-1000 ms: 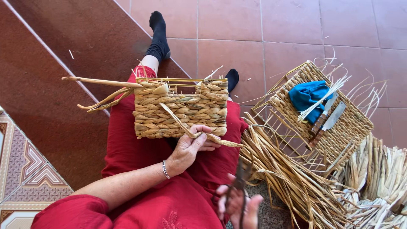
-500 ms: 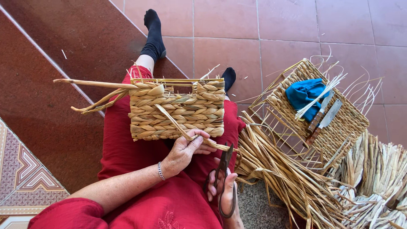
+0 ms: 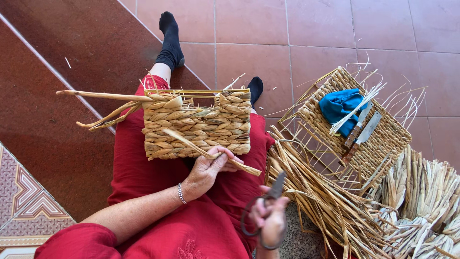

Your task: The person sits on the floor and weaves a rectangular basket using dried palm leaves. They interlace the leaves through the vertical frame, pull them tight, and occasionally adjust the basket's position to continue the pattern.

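On my lap, at about ten o'clock from my hands, sits the rectangular basket of plaited straw-coloured rush (image 3: 196,125), its loose strands sticking out toward nine o'clock. My left hand (image 3: 207,169) is closed around one flat rush strand (image 3: 211,153) that runs slantwise off the basket's lower front, fingers touching the weave. At five o'clock from it my right hand (image 3: 269,221) grips the dark metal scissors (image 3: 262,207), fingers through the loops; the hand is blurred, so I think the blades stand slightly apart but cannot be sure. The points aim up at the strand's free end, near but apart from it. My worry: if my left grip slackens, the strand could slip and the weave loosen, or the blades could bite too near the basket and nick a plait. Further right, at two o'clock, a flat woven tray (image 3: 383,139) lies on the floor with a blue cloth (image 3: 339,106).
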Tool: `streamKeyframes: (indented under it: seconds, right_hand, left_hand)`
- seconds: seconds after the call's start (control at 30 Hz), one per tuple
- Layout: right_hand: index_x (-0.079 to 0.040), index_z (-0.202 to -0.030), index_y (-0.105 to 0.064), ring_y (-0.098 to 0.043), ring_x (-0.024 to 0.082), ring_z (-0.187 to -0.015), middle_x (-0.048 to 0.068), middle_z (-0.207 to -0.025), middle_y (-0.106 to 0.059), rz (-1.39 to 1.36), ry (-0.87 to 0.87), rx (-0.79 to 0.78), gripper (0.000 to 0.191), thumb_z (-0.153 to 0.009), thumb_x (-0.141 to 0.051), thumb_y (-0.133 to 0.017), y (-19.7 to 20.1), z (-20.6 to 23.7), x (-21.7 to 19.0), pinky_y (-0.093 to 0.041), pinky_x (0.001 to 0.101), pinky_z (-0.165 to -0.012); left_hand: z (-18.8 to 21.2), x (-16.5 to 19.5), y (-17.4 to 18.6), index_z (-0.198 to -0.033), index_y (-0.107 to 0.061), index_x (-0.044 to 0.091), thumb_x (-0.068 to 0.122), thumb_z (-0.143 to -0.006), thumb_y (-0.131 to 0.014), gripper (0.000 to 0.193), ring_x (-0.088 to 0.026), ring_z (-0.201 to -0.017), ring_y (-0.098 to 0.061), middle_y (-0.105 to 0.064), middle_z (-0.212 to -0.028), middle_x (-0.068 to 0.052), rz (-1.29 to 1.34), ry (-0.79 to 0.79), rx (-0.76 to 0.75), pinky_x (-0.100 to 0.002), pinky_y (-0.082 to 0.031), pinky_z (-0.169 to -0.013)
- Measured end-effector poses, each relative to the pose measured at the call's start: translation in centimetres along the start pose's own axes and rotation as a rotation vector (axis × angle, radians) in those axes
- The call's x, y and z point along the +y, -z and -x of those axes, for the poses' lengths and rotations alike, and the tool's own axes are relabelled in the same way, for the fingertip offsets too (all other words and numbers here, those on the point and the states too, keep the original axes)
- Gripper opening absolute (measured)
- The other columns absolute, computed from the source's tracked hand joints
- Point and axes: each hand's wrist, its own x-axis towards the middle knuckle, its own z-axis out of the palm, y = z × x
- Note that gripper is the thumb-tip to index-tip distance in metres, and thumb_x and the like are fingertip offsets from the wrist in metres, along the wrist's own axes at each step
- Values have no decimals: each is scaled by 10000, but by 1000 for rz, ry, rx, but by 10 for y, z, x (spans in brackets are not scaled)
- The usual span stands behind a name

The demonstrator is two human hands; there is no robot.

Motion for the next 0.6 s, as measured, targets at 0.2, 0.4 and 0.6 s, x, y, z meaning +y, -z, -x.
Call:
streamKeyframes:
  seconds: [0.2,0.4,0.6]
  right_hand:
    - [-8,-1376,-546,-462,97,-551,-23,-708,-502,586,12,551,593,-1058,-503,-469,92,-36,17,-394,315,-512]
    - [-40,-1540,-407,-714,304,-852,179,-999,-719,1396,32,588,836,-825,-305,-751,118,-45,62,-572,438,-774]
    - [-96,-1268,-672,-736,240,-895,134,-1053,-770,1620,-286,423,360,-987,-319,-670,92,-61,36,-583,361,-734]
  left_hand:
    - [-2,10,7,-1163,-647,-2,62,-1056,-568,147,-101,-877,-662,-712,-997,-65,-298,92,-101,-256,-583,-816]
    - [-5,16,-2,-1294,-494,23,5,-927,-675,410,-74,-751,-637,-645,-868,-21,-180,155,-89,-246,-566,-667]
    - [-3,43,-4,-1622,-328,95,-44,-947,-654,762,-103,-728,-557,-586,-827,-84,-559,22,-253,-272,-533,-674]
